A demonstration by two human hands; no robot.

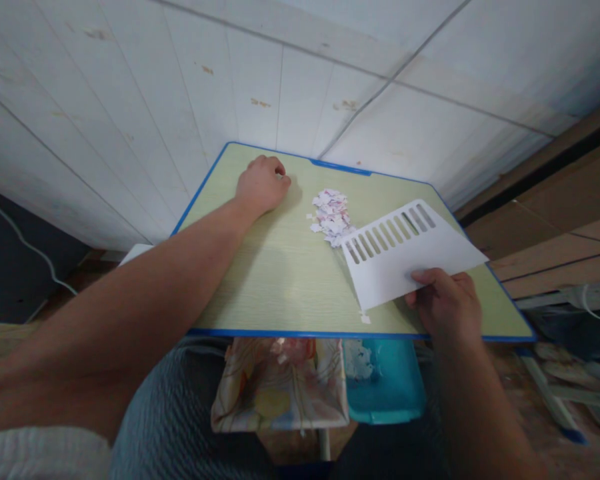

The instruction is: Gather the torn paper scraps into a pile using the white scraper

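My right hand (pixel 447 300) grips a white sheet of paper (pixel 390 277) by its near edge, thumb on top. A row of several long slots runs along the sheet's far side, and the sheet is tilted over the table. Beside its left corner lies a heap of small white and pinkish paper scraps (pixel 331 215). Left of the heap, my left hand (pixel 263 183) is near the tabletop with its fingers curled in. A small pale spot shows between its thumb and fingers, too small to name.
The pale green table (pixel 280 287) has a blue rim and stands against a white panelled wall (pixel 260 73). Below its front edge are a fabric-lined box (pixel 285 423) and a turquoise tray (pixel 395 393) holding white bits. One scrap (pixel 365 319) lies near the front edge.
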